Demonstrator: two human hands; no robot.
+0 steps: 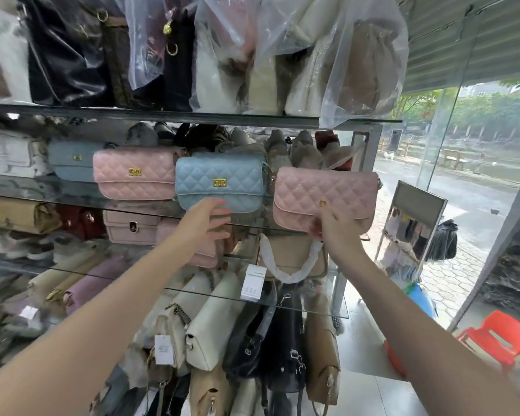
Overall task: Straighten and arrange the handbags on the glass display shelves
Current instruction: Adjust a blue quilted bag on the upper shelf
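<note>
Head view: a shop's glass display shelves, crowded with handbags, beside a window onto a wet street. On the middle glass shelf (57, 190) a row of quilted flap bags faces outward: a dusty blue handbag (72, 159) farthest left, then a pink quilted handbag (134, 174), then a light blue quilted handbag (219, 183), and at the shelf's right end a second pink handbag (324, 196). The left hand (206, 217) reaches up with its fingers stretched fairly straight, tips touching the lower front edge of the light blue quilted handbag and thumb spread below; it holds nothing. The right hand (338, 232) has its fingers curled round the bottom edge of the second pink handbag, thumb on the front beside the clasp. That bag sits slightly tilted at the shelf's front corner; whether its base rests on the glass cannot be told. The likeliest mishap is here: held only by its bottom edge, the bag could tip forward or slide off the open right end if released before it is seated. It would then fall onto the beige handbag with a wrapped handle (291, 259) just below. A firm push on the light blue bag could shove it into its pink neighbour, which it already touches, skewing the row.
</note>
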